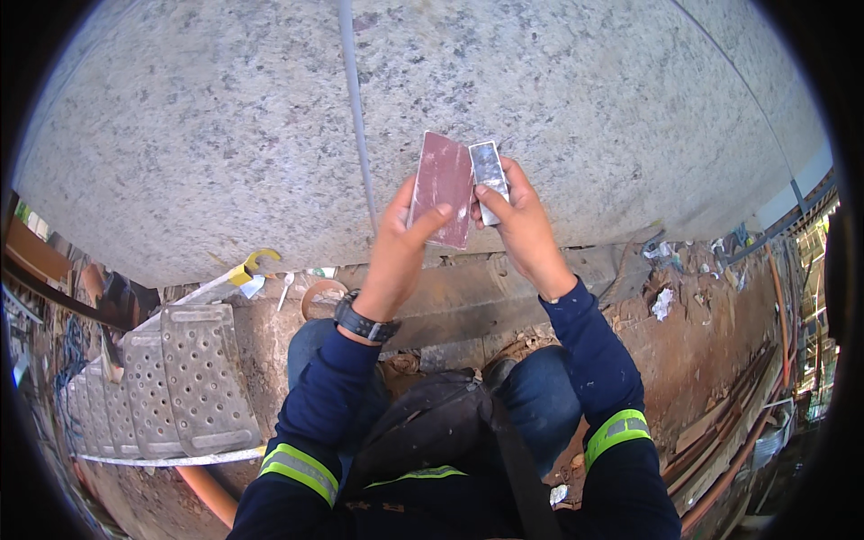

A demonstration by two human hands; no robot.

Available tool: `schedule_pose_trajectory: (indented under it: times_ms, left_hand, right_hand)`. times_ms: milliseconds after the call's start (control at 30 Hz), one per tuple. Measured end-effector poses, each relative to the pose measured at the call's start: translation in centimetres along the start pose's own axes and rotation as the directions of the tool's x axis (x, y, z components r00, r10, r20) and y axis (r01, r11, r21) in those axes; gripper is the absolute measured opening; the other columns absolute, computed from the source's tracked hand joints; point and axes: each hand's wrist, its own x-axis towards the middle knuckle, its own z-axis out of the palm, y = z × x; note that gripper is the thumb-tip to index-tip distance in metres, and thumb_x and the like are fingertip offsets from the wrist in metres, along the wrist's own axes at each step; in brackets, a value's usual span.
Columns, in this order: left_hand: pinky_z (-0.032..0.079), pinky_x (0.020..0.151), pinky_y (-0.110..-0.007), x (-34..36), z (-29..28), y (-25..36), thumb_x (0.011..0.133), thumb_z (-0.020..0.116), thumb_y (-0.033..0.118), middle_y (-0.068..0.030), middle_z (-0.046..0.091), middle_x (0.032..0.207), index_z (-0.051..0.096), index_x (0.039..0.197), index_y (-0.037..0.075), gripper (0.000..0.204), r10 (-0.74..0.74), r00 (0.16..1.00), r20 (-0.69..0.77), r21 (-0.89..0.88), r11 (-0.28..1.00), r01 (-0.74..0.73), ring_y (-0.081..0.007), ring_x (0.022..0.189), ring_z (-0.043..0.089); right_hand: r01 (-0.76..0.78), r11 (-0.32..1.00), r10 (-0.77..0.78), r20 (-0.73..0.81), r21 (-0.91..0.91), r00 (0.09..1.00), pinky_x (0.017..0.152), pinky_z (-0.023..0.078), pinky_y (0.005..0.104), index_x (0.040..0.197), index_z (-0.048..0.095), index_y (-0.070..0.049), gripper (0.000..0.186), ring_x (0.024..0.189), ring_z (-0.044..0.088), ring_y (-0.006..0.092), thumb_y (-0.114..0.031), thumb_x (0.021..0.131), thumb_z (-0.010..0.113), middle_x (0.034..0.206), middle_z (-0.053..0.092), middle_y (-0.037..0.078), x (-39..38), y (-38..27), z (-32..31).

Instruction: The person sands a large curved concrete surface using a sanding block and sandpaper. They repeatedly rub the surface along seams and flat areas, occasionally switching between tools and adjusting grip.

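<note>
One dusty reddish-brown rectangular sheet sits at twelve o'clock from the head view's centre, its lower left edge pinched between thumb and fingers of the left hand. At one o'clock, the right hand pinches a narrow grey, white-edged block just beside it. Behind both spreads a speckled pale surface; a perforated panel lies at eight o'clock.

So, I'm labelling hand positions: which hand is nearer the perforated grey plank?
Left. The left hand is up and to the right of the perforated grey plank; the right hand is farther off on that same side.
</note>
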Motion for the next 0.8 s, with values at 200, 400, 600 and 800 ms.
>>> schedule_pose_trajectory:
  times_ms: [200, 400, 600, 800]
  left_hand:
    - [0.058, 0.099, -0.042, 0.5, 0.2, 0.7, 0.108, 0.054, 0.009, -0.0150, 0.063, 0.143, 0.043, 0.158, 0.000, 0.052, -0.105, 0.994, -0.034, -0.188, 0.977, 0.096, -0.0291, 0.125, 0.068]
    - [0.059, 0.096, -0.041, 1.5, -2.2, -0.5, 0.109, 0.055, 0.011, -0.0145, 0.064, 0.142, 0.044, 0.157, 0.000, 0.051, -0.246, 0.968, -0.045, -0.143, 0.961, 0.237, -0.0290, 0.122, 0.070]
    - [0.056, 0.096, -0.037, 1.3, -2.3, 0.3, 0.108, 0.058, 0.013, -0.0128, 0.065, 0.140, 0.045, 0.157, 0.000, 0.052, -0.211, 0.977, 0.011, -0.169, 0.963, 0.210, -0.0252, 0.121, 0.071]
    - [0.055, 0.096, -0.035, 1.3, -2.7, 0.5, 0.108, 0.059, 0.015, -0.0119, 0.067, 0.139, 0.046, 0.156, 0.000, 0.052, -0.193, 0.981, 0.004, -0.173, 0.966, 0.191, -0.0232, 0.120, 0.071]
  right_hand:
    - [0.041, 0.855, -0.069, -0.035, -0.517, 0.997, 0.069, 0.053, 0.0332, 0.146, 0.059, -0.008, 0.040, 0.078, 0.068, 0.0139, -0.020, 0.108, 0.061, 0.092, 0.070, 0.006, 2.0, -2.3, -1.9]
    - [0.463, 0.153, -0.331, 0.396, -0.873, 0.856, 0.072, 0.054, 0.0426, 0.123, 0.071, -0.002, 0.028, 0.074, 0.069, 0.0293, -0.018, 0.100, 0.070, 0.088, 0.073, 0.017, 8.9, -11.2, 0.6]
    - [0.498, -0.047, -0.344, 0.482, -0.866, 0.805, 0.073, 0.054, 0.0406, 0.116, 0.074, -0.003, 0.027, 0.075, 0.067, 0.0303, -0.023, 0.098, 0.074, 0.087, 0.073, 0.018, 13.4, -21.6, 4.5]
    - [0.566, -0.214, -0.378, 0.602, -0.796, 0.704, 0.075, 0.055, 0.0414, 0.117, 0.073, -0.001, 0.029, 0.080, 0.070, 0.0331, -0.023, 0.097, 0.075, 0.093, 0.075, 0.020, 14.8, -22.2, 6.4]
